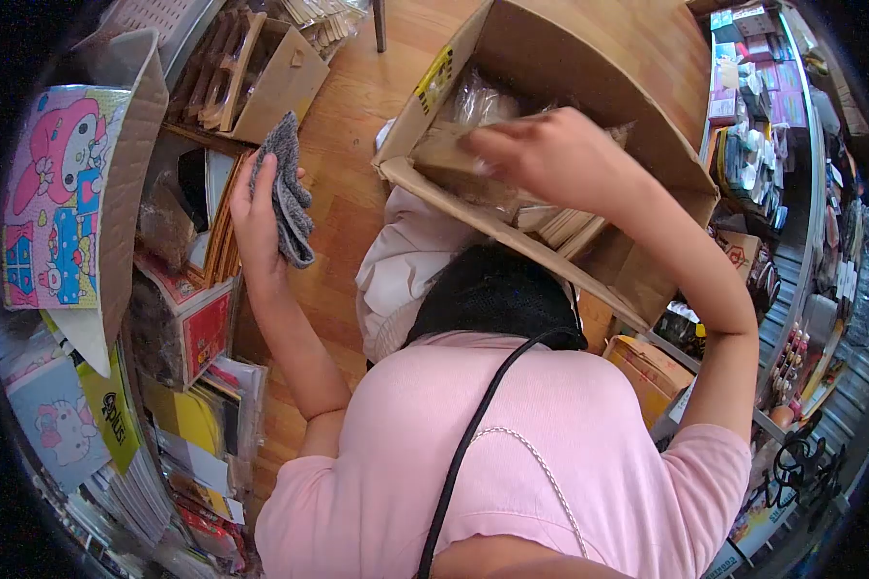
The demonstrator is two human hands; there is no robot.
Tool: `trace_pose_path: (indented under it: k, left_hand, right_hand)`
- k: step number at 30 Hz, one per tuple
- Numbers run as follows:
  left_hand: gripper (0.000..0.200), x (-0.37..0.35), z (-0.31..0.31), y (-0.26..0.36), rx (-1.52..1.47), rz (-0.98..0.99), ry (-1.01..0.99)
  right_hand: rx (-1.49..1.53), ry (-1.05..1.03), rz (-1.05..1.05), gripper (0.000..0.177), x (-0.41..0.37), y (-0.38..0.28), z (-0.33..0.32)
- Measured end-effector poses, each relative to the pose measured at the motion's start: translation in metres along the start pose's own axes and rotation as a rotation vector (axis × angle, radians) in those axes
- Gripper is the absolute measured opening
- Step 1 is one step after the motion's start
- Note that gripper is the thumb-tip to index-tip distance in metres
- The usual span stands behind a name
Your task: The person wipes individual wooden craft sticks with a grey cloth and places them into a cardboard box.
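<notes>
A folded grey cloth [290,205] is gripped in my left hand [258,207], raised at the left over the wooden floor, with the thumb and fingers on both sides of it. My right hand [550,159] reaches over an open cardboard box [637,111], and its fingers are smeared by motion. Close to those fingertips lies a brownish flat piece [444,152], partly blurred; I cannot tell whether the hand holds it. Inside the box are clear plastic packets [481,96] and a stack of thin pale pieces [562,230], partly covered by my hand and forearm.
At the left stand a smaller cardboard box [285,92] of wrapped pieces, gold-edged frames [224,232] and a colourful cartoon-printed box [68,193]. Crowded shelves [777,125] of small goods run along the right. A closed carton [647,372] sits near my right elbow.
</notes>
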State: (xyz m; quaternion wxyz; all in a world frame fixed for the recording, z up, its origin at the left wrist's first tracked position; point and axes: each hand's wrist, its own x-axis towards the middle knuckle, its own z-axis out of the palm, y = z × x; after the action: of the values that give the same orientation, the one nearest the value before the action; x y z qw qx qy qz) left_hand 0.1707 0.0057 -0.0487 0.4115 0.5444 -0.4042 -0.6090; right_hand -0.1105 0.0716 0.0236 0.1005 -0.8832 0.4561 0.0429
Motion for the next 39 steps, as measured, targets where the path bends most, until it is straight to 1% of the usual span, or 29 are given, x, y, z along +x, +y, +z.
trace_pose_path:
  k: [2,3,5,7,8,9,11,12,13,15,16,17,20,21,22,25,28,30,31,33,34,36,37,39]
  left_hand:
    - [0.024,0.001,-0.001,-0.002,-0.005,0.003,0.01]
    - [0.023,0.001,-0.003,-0.002,-0.005,0.005,0.013]
    - [0.024,0.001,-0.004,-0.003,-0.004,0.001,0.019]
    - [0.024,0.002,-0.004,-0.004,-0.006,-0.005,0.018]
    - [0.025,0.004,-0.004,-0.006,-0.003,0.012,0.013]
    - [0.026,0.004,-0.004,-0.007,0.001,0.028,0.006]
    - [0.027,0.003,-0.002,-0.006,0.0,0.023,0.006]
    - [0.027,0.003,-0.001,-0.005,0.0,0.02,0.003]
    - [0.027,0.002,0.001,-0.003,-0.005,0.03,0.0]
    - [0.027,-0.001,0.005,0.003,-0.006,0.013,-0.008]
    - [0.027,0.0,0.006,0.004,-0.01,0.03,-0.007]
    - [0.027,0.002,0.006,0.003,-0.013,0.037,-0.006]
    - [0.027,-0.001,0.011,0.011,-0.015,0.057,0.001]
    - [0.027,-0.003,0.013,0.014,-0.014,0.06,0.004]
    - [0.027,-0.002,0.015,0.015,-0.015,0.065,0.004]
    - [0.026,-0.002,0.019,0.017,-0.006,0.108,0.003]
    - [0.027,-0.005,0.029,0.023,0.031,0.114,-0.013]
    - [0.028,-0.005,0.039,0.024,0.052,0.221,0.01]
    - [0.028,-0.005,0.044,0.027,0.054,0.225,0.007]
    - [0.027,-0.006,0.056,0.041,0.148,0.443,-0.04]
    - [0.027,-0.005,0.062,0.048,0.149,0.448,-0.042]
    - [0.023,-0.003,0.072,0.065,0.346,0.741,-0.126]
    - [0.023,-0.003,0.075,0.075,0.346,0.748,-0.127]
    - [0.023,-0.001,0.083,0.093,0.195,0.709,-0.319]
  right_hand:
    - [0.139,0.188,0.096,0.028,-0.01,0.004,-0.021]
    - [0.202,0.133,0.207,0.022,-0.014,0.003,-0.036]
    - [0.419,0.294,0.263,0.018,-0.026,0.013,-0.045]
    - [0.545,0.416,0.364,0.019,-0.041,0.02,-0.054]
    - [0.77,0.539,0.317,0.025,-0.041,0.026,-0.051]
    - [0.769,0.537,0.314,0.025,-0.043,0.025,-0.052]
    - [1.102,0.79,0.651,0.028,-0.046,0.017,-0.06]
    - [1.306,0.848,0.686,0.033,-0.045,0.016,-0.057]
    - [1.299,0.855,0.68,0.033,-0.042,0.016,-0.052]
    - [1.491,1.002,0.764,0.035,-0.031,0.016,-0.046]
    - [1.544,1.063,0.884,0.035,-0.021,0.005,-0.051]
    - [1.624,0.949,0.728,0.03,-0.024,0.009,-0.046]
    - [1.611,0.97,0.743,0.03,-0.018,0.015,-0.025]
    - [1.656,0.925,0.689,0.029,-0.02,0.021,-0.015]
    - [1.697,0.88,0.636,0.027,-0.02,0.022,-0.015]
    - [1.748,0.944,0.673,0.025,-0.018,0.011,-0.021]
    - [1.792,0.933,0.619,0.024,-0.023,0.014,-0.017]
    - [1.8,0.936,0.584,0.023,-0.025,0.013,-0.016]
    - [1.815,0.94,0.587,0.024,-0.026,0.014,-0.014]
    - [1.829,0.95,0.588,0.024,-0.027,0.012,-0.015]
    - [1.847,0.979,0.582,0.025,-0.026,0.007,-0.019]
    - [1.862,1.013,0.571,0.025,-0.029,0.005,-0.021]
    - [1.799,0.994,0.546,0.026,-0.032,0.006,-0.02]
    - [1.729,0.98,0.515,0.026,-0.036,0.005,-0.023]
